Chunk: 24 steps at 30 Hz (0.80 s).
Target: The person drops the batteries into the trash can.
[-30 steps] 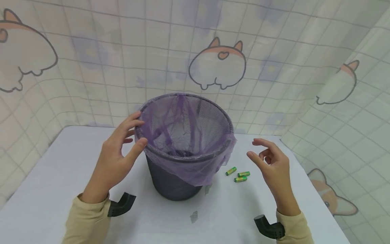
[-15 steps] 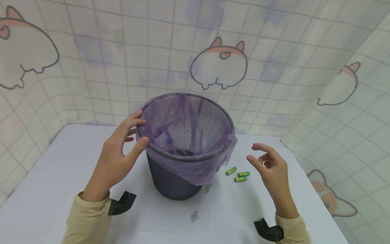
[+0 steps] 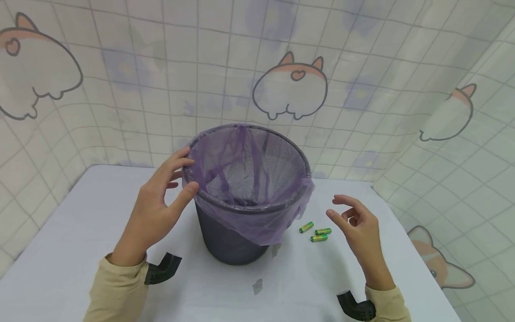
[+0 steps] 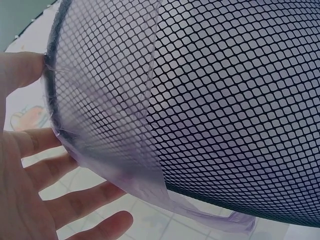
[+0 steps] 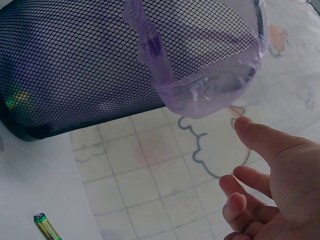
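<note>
A dark mesh trash can [image 3: 233, 243] stands upright on the table, lined with a thin purple garbage bag [image 3: 261, 228] folded over its rim. My left hand [image 3: 158, 208] is at the can's left side, its thumb and fingertips touching the lined rim. In the left wrist view, the fingers [image 4: 75, 205] are spread and fairly straight along the bag's edge. My right hand [image 3: 360, 232] hovers to the right of the can, fingers loosely bent, holding nothing. Between it and the can lie three small green batteries [image 3: 319, 238]; one battery [image 5: 47, 227] shows in the right wrist view.
The white table [image 3: 100, 214] reaches a curtain [image 3: 362, 67] with a grid and corgi pattern behind and at the sides. A grey patch [image 3: 257, 286] marks the tabletop before the can. Through the mesh a green-yellow patch [image 5: 17, 100] shows low in the can.
The right hand has dropped slightly. The left hand stays at the rim, and the can and batteries keep their places apart from a small shift of the view.
</note>
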Available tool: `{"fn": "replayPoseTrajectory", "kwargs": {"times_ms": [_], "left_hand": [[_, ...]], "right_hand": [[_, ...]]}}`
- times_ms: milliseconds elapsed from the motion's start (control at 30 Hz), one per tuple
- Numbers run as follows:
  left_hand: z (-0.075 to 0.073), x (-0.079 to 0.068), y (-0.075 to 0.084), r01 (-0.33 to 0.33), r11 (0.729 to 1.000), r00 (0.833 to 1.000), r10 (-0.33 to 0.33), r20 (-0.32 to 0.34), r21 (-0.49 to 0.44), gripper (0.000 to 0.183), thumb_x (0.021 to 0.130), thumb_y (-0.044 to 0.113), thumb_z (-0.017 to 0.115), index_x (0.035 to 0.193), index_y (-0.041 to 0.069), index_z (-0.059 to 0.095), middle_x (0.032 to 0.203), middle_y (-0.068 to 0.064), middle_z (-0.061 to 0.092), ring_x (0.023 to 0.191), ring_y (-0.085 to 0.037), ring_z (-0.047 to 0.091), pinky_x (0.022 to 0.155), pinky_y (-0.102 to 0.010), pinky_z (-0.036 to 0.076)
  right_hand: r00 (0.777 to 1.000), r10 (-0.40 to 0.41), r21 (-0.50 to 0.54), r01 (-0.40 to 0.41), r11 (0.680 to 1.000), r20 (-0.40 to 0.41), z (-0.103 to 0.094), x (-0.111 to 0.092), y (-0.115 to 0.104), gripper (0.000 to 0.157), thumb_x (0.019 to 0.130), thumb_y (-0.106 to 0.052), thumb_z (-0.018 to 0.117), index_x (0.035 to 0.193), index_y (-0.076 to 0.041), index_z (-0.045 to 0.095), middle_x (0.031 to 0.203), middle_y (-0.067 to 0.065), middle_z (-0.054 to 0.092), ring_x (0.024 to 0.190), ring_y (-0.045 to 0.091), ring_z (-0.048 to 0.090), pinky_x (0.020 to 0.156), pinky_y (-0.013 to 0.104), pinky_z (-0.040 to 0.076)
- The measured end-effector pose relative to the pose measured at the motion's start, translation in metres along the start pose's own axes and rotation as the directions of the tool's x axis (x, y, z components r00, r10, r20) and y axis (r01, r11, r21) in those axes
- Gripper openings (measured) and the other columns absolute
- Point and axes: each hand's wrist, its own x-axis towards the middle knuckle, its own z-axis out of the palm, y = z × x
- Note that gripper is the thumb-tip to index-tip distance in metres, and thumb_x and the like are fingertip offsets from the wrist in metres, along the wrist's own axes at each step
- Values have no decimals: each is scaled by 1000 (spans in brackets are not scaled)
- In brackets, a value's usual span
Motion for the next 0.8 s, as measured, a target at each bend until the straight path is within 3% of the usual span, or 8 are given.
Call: {"fn": "replayPoseTrajectory", "kwargs": {"times_ms": [567,800], "left_hand": [[0,0,0,-7,1000,1000,7,-1,5,44,94,19,60,137,17,51,153,8,40,118,-25,60,89,-36,49],[1,0,0,-10,1000,1000,10,-4,7,43,94,18,60,137,16,51,152,7,41,118,-24,60,88,-32,49]], "right_hand": [[999,39,-60,-37,997,28,7,-1,20,35,85,-17,75,118,-16,66,111,5,68,68,4,49,59,21,36],[997,62,-97,-58,994,42,6,-5,0,35,85,-10,73,118,-5,65,112,14,68,67,4,47,59,20,36]]}}
